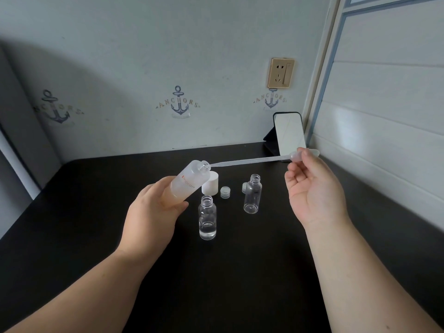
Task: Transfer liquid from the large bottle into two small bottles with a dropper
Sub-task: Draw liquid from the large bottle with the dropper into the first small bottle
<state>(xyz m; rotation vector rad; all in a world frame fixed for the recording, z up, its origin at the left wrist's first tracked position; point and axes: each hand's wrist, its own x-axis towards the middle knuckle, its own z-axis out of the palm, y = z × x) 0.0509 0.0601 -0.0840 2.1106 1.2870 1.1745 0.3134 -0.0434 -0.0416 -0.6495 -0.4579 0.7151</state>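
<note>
Head view: my left hand is wrapped around the large bottle, tilted off the table with its open neck up and to the right, and my right hand pinches the bulb of the dropper, whose tip sits right at that neck. The near small bottle already holds some liquid at the bottom. The far right small bottle looks empty, so I judge the job under halfway, with another draw underway.

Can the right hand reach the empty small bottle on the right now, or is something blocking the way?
Probably yes: the empty small bottle stands uncovered near the right hand, but that hand already pinches the dropper.
</note>
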